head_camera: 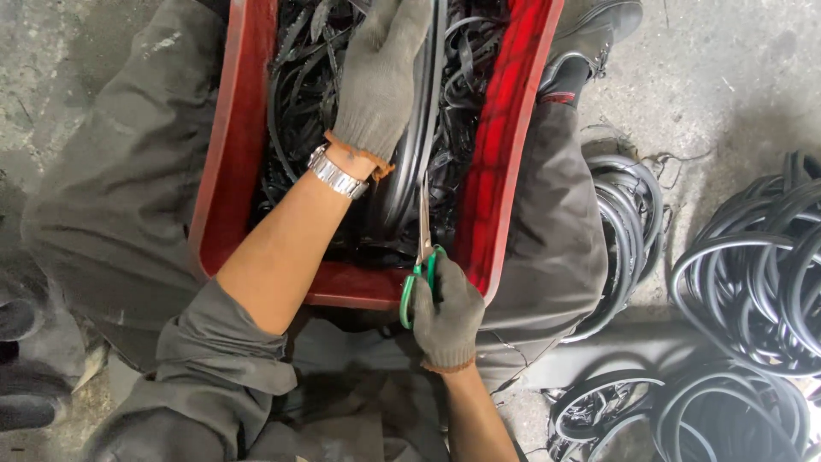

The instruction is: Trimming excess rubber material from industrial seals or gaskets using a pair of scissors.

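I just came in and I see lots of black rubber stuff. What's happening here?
A person in grey work gloves is cutting a black rubber ring over a red plastic bin of rubber scraps. The left hand holds the ring, and the right hand has green-handled scissors, their blades on the rubber. More rubber rings lie piled on the concrete floor.

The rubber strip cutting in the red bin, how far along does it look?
Done: the red bin already holds a tangle of cut black strips. In hand: the left hand holds a black rubber ring over the bin while the right hand works green-handled scissors along it. Left: many uncut black rubber rings lie piled on the floor to the right, so plenty seems to remain.
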